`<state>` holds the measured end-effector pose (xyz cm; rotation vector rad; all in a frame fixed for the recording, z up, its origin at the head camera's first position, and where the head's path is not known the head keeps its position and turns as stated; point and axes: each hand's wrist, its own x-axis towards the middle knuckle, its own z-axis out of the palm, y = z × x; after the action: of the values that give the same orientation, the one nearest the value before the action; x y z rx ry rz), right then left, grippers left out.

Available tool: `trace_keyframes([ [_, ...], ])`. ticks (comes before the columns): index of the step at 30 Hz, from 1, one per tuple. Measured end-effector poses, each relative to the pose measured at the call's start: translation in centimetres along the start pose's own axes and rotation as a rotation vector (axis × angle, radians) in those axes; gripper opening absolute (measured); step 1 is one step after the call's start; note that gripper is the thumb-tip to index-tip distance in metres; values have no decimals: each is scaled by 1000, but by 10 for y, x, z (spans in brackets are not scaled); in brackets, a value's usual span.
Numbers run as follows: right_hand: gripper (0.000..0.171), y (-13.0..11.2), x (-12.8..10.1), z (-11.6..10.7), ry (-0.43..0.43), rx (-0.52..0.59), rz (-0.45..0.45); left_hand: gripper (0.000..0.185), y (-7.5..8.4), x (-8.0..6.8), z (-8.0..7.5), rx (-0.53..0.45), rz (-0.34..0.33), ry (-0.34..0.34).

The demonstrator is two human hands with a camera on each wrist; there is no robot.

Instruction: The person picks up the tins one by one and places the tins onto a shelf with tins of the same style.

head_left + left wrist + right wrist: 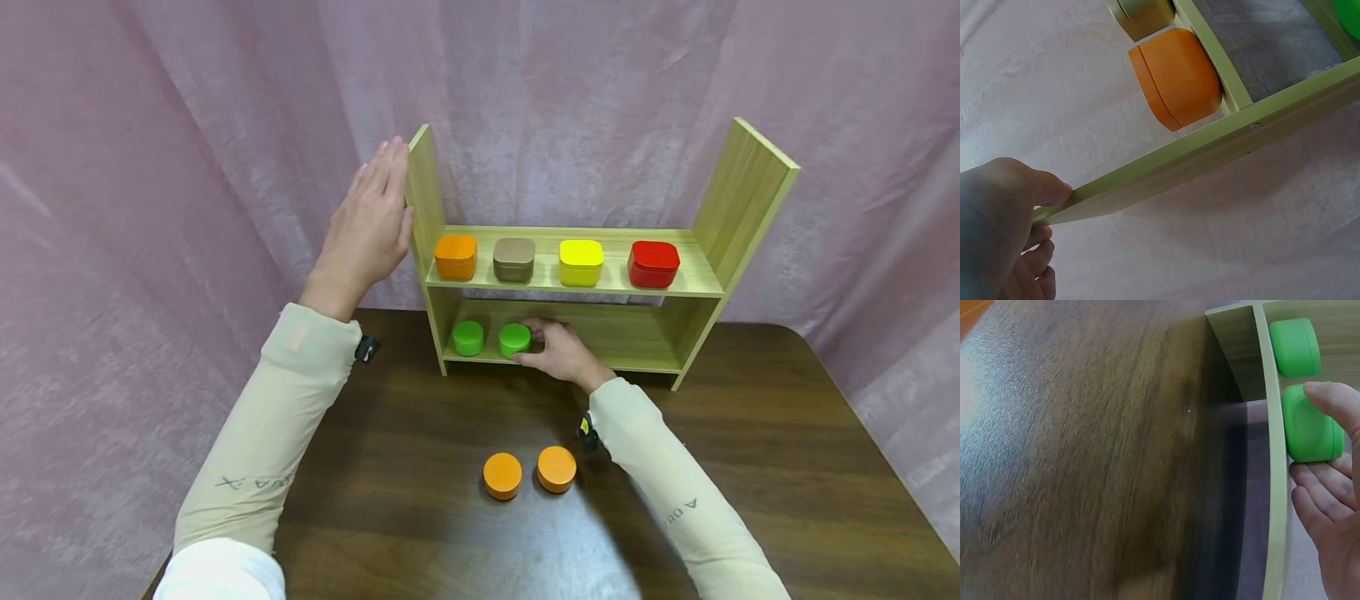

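Green jar (pixel 514 340), mid-frame, is pinched by the right hand (pixel 561 350), upper-left side panel (pixel 427 187) by the left hand (pixel 369 215); placement seems in hand, release needed.

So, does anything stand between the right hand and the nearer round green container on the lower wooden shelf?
Nothing visible does: the right hand holds the nearer round green container; the other round green container stands beyond it.

Booth-like spot: curtains (pixel 187 208), wooden table (pixel 405 433)
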<state>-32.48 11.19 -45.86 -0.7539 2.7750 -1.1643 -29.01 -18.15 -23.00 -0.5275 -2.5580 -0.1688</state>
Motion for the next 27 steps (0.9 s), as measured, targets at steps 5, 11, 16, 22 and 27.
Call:
trace_keyframes([
  [5, 66, -3, -11, -10, 9, -41, -6, 71, -2, 0, -1, 3, 11, 6],
  [11, 66, -11, -34, -26, -21, -96, -73, 71, -5, -3, -3, 7, 3, 13],
  [16, 65, -19, -62, -40, -73, -132, -129, 71, -6, -4, -4, 8, 6, 19],
  [22, 65, -25, -93, -52, -111, -169, -165, 71, -6, -3, -5, 17, -5, 10],
  [27, 63, -23, -116, -56, -134, -202, -172, 71, -7, -4, -5, 13, -4, 15],
])
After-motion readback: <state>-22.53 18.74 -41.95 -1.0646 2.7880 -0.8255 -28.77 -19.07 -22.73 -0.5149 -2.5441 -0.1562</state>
